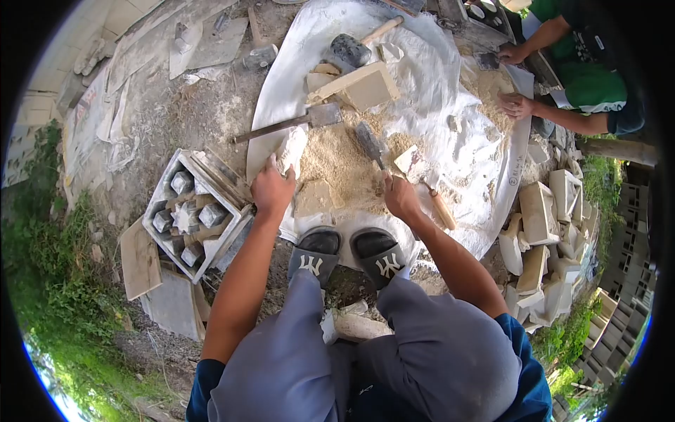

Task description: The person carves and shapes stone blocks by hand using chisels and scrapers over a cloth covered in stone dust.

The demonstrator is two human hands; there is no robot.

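Dirt ground (151, 116) is partly covered by a white sheet (425, 67), on which sand (323, 158) is spread just ahead of the slippers (314, 254). Over the sand, a trowel (368, 141) is gripped by the right hand (401, 195), its fingers wrapped about the handle and the blade pointed away from the body; whether the blade touches the sand cannot be told. A whitish piece (292, 149) is held at its near end by the left hand (273, 187), at the sheet's left side; how firmly cannot be told. For clean work, the blade is best laid low and moved in short strokes, with the piece steadied and the left fingers clear of the steel; the sheet could be snagged if the tip is dug in. Forward reach is limited by a spade (325, 114) and a tan block (365, 86). Beside the right forearm, a wooden handle (441, 208) could be knocked. Leftward swings are bounded by a mold (169, 250), and rightward ones by heaped blocks (540, 214) past the sheet's edge; a co-worker's hand (518, 105) is best given space. Freest movement is offered between the two hands.
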